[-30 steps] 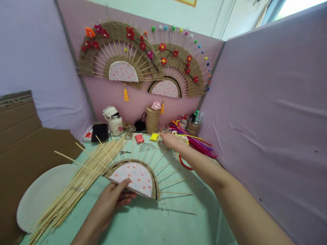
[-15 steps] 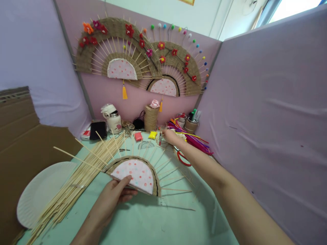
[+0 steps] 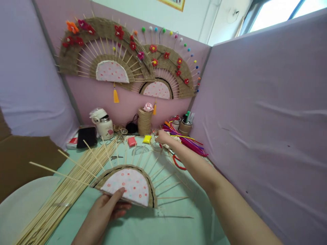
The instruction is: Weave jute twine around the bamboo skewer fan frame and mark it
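My left hand [image 3: 108, 207] grips the straight lower edge of a half-round fan [image 3: 131, 183], thumb on the front and fingers beneath. The fan has a white dotted fabric centre, a woven twine band with a black line, and bare sticks radiating outward. It is tilted over the table. My right hand [image 3: 162, 137] reaches to the back, fingers closed together beside a yellow packet [image 3: 147, 139] and a bundle of coloured pipe cleaners [image 3: 189, 144]. Something small shows at its fingertips, too small to name. Red-handled scissors [image 3: 179, 163] lie under my right forearm.
Thin bamboo sticks [image 3: 68, 194] lie in a pile at left, beside a white plate [image 3: 22, 204]. Along the back stand a white bottle [image 3: 103, 126], a twine spool [image 3: 144, 121] and a pen holder [image 3: 185, 127]. Finished fans [image 3: 102, 29] hang on the pink partition.
The view has shifted, so the surroundings sit differently in the picture. My right hand stays at the back, its fingers drawn slightly closer together. My left hand keeps hold of the fan.
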`<state>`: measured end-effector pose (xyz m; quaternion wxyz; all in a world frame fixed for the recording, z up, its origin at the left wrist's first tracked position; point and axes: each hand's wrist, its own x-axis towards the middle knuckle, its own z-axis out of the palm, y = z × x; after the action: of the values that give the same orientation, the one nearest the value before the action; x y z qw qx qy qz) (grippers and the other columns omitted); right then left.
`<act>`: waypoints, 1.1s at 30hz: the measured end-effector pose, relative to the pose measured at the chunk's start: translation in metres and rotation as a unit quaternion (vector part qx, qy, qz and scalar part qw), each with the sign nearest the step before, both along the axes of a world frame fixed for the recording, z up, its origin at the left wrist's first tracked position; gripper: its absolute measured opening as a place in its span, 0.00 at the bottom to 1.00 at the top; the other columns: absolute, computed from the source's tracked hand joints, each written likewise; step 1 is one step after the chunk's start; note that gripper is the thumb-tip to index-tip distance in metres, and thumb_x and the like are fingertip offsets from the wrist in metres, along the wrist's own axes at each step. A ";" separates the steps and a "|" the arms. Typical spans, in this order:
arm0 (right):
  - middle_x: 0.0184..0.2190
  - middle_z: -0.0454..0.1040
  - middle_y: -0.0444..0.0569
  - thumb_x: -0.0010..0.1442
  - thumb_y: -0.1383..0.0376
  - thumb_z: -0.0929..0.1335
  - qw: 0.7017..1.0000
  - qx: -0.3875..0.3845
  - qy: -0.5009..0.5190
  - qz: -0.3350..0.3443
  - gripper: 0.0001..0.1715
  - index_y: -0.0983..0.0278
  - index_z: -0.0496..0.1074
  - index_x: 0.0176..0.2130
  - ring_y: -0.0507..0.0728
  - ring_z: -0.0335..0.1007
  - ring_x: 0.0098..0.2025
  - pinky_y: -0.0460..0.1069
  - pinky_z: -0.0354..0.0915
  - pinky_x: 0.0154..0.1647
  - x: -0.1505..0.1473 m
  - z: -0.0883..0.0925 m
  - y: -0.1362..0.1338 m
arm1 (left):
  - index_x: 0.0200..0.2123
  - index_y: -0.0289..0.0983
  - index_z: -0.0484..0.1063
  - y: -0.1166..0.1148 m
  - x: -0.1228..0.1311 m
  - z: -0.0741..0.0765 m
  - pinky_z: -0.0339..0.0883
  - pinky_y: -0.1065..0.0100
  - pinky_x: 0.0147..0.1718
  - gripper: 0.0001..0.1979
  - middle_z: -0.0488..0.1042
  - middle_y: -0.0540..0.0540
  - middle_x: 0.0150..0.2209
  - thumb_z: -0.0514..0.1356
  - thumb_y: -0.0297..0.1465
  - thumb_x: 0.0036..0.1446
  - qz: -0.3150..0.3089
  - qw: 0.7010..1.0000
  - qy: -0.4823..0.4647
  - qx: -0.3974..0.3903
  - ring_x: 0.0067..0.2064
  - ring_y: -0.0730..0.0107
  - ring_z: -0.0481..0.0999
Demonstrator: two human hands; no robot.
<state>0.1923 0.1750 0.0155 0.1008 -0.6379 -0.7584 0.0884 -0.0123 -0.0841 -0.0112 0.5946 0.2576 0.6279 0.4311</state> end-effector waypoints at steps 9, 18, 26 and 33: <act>0.40 0.75 0.60 0.58 0.66 0.60 0.907 0.325 0.170 -0.207 0.17 0.71 0.68 0.45 0.58 0.70 0.40 0.49 0.63 0.40 0.149 0.051 0.040 | 0.35 0.29 0.72 0.001 -0.002 0.001 0.74 0.69 0.29 0.16 0.79 0.38 0.31 0.66 0.34 0.47 0.037 0.999 -0.023 0.004 0.33 0.60 0.80; 0.41 0.76 0.63 0.54 0.71 0.64 0.920 0.215 0.179 -0.273 0.14 0.72 0.74 0.40 0.63 0.72 0.46 0.53 0.63 0.47 0.181 0.030 0.073 | 0.34 0.29 0.71 0.001 0.004 0.007 0.74 0.70 0.28 0.09 0.79 0.38 0.30 0.63 0.30 0.52 0.042 0.999 -0.015 -0.002 0.32 0.62 0.80; 0.45 0.75 0.58 0.55 0.71 0.63 0.927 0.226 0.196 -0.226 0.21 0.72 0.68 0.49 0.58 0.71 0.46 0.50 0.64 0.49 0.163 0.021 0.011 | 0.35 0.28 0.71 -0.001 0.006 0.010 0.74 0.72 0.29 0.11 0.79 0.35 0.31 0.62 0.32 0.54 -0.002 1.000 0.003 0.003 0.32 0.64 0.79; 0.36 0.78 0.51 0.55 0.64 0.65 0.956 0.121 0.267 -0.002 0.12 0.65 0.73 0.39 0.54 0.73 0.36 0.49 0.67 0.40 0.137 0.000 -0.095 | 0.34 0.30 0.69 -0.022 0.010 0.000 0.75 0.71 0.30 0.08 0.78 0.38 0.29 0.61 0.31 0.55 0.017 1.000 0.002 0.003 0.32 0.64 0.79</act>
<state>0.3288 0.0801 0.0159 0.3765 -0.5753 -0.7076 0.1629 -0.0020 -0.1061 -0.0109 0.5855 0.2498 0.6315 0.4427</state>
